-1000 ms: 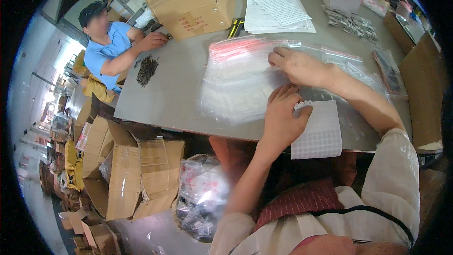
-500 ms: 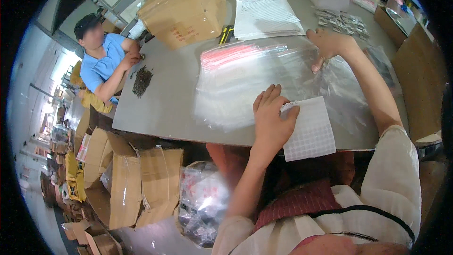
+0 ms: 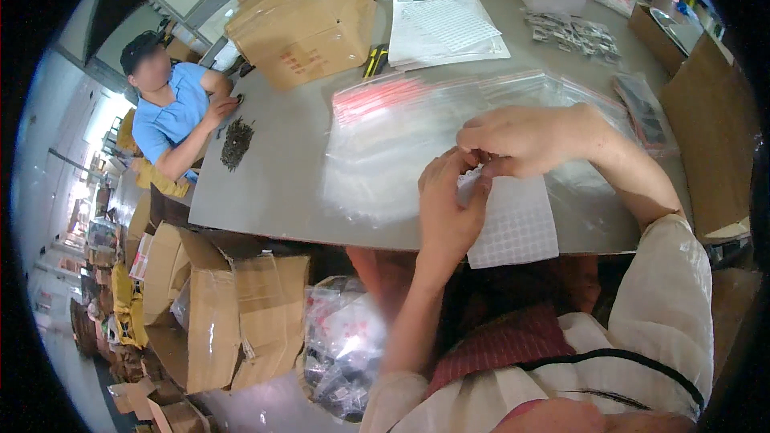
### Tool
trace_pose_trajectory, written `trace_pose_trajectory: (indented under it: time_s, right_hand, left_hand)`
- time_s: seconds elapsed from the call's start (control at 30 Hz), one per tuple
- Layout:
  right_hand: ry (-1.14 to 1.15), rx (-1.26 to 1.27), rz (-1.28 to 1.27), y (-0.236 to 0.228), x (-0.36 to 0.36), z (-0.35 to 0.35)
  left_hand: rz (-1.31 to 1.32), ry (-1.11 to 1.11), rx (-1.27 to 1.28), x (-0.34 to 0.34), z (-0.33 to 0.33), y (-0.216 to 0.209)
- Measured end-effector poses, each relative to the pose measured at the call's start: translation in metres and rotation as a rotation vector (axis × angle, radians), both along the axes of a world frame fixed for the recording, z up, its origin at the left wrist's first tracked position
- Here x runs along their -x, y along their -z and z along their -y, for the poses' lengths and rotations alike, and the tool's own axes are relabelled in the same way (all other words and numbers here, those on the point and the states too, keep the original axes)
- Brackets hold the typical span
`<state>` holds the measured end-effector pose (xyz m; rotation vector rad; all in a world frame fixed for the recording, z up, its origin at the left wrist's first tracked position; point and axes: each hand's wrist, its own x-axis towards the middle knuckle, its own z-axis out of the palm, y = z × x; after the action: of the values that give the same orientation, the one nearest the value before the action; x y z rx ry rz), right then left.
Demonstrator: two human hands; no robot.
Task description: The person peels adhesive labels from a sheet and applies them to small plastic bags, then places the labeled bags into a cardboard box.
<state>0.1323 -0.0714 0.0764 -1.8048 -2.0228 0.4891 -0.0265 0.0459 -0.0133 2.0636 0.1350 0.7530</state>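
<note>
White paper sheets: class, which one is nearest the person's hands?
The white rectangular paper sheet patterned with small circles, gripped in the left hand and overhanging the near edge of the grey table; the other white sheets lie stacked farther back.

The right hand [image 3: 525,141] has come in to the white sheet [image 3: 513,224]

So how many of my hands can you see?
2: your left hand holds the white sheet; your right hand is at that sheet's top edge. Some fingertips are hidden.
</note>
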Motion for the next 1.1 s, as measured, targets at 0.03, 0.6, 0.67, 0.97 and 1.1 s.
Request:
trace_pose_trajectory:
  time_s: [0.03,0.6,0.67,0.97,1.1]
  right_hand:
    - [-0.014,-0.079,0.053,0.001,0.004,-0.001]
    - [0.148,-0.234,0.06,-0.015,0.001,-0.004]
    - [0.181,-0.222,-0.067,-0.023,-0.021,-0.01]
    - [0.447,0.181,-0.384,0.047,-0.062,-0.042]
    - [0.329,-0.121,0.135,0.066,-0.078,-0.043]
  left_hand:
    - [0.001,-0.002,-0.001,0.0,0.001,-0.001]
    - [0.003,-0.133,0.132,0.002,-0.002,0.01]
    - [0.008,-0.136,-0.057,0.0,0.001,0.007]
    - [-0.002,0.049,-0.237,-0.005,0.002,0.008]
    - [-0.004,0.086,-0.218,-0.004,0.005,0.003]
